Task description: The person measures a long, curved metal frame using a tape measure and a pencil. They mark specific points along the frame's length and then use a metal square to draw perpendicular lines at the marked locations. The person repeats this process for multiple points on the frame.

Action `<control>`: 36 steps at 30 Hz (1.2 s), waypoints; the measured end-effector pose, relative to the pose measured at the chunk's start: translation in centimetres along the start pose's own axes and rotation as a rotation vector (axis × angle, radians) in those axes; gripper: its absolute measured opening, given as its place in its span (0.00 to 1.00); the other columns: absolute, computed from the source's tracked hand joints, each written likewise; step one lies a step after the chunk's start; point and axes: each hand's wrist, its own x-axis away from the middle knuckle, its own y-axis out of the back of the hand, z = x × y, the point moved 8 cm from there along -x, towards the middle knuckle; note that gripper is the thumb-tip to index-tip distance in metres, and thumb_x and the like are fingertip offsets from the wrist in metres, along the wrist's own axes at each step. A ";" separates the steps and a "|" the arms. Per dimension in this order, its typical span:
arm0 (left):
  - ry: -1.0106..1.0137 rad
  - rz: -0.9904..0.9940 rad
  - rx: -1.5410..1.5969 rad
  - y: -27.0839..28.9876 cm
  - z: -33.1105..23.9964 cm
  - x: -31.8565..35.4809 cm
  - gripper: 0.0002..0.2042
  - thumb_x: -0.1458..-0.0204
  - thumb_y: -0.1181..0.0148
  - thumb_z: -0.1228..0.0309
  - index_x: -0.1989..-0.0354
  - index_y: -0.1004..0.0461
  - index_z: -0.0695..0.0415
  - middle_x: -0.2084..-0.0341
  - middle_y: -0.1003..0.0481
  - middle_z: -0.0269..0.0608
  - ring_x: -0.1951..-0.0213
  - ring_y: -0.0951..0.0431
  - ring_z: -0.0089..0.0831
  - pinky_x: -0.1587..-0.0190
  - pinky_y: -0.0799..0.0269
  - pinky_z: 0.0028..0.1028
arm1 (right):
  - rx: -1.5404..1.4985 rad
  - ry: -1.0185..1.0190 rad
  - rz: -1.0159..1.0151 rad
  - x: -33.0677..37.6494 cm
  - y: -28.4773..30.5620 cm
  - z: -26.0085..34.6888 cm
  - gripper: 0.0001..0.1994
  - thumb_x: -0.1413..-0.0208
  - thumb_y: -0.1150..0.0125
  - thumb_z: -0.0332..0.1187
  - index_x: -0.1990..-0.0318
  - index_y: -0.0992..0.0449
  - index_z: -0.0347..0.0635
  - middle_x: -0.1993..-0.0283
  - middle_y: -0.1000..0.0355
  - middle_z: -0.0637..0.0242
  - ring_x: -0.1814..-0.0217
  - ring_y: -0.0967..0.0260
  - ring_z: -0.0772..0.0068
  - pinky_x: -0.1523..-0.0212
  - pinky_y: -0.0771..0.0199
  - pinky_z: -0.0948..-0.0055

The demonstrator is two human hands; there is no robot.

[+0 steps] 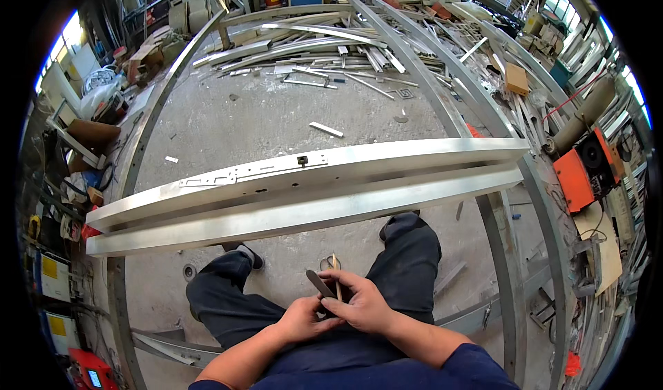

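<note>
Both my hands are together in front of my lap. My left hand [304, 317] is closed round the lower end of a flat dark metal strip [317, 281] with a rounded tip, maybe a file. My right hand [364, 305] is closed too, with a slim wooden stick like a pencil [335, 259] running through its fingers. Its thumb lies against the strip. Beyond my knees, two long aluminium profiles [290, 219] lie crosswise. The farther profile [387, 156] has small cut-outs, a thin slotted plate [207, 180] and a small black piece [302, 160] on it.
Steel frame rails [498, 252] run along both sides under the profiles. An orange machine [579, 171] stands at the right, a red device [93, 371] at the lower left. Metal offcuts [311, 44] are heaped on the far floor. A ring [189, 272] lies near my left leg.
</note>
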 end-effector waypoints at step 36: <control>0.448 -0.128 0.649 9.3 10.2 3.5 0.15 0.35 0.38 0.67 0.48 0.26 0.65 0.68 0.25 0.34 0.67 0.29 0.20 0.63 0.30 0.25 | 1.229 0.835 0.077 -3.0 -1.1 4.3 0.12 0.58 0.28 0.32 0.66 0.22 0.43 0.55 0.18 0.66 0.51 0.21 0.59 0.49 0.19 0.61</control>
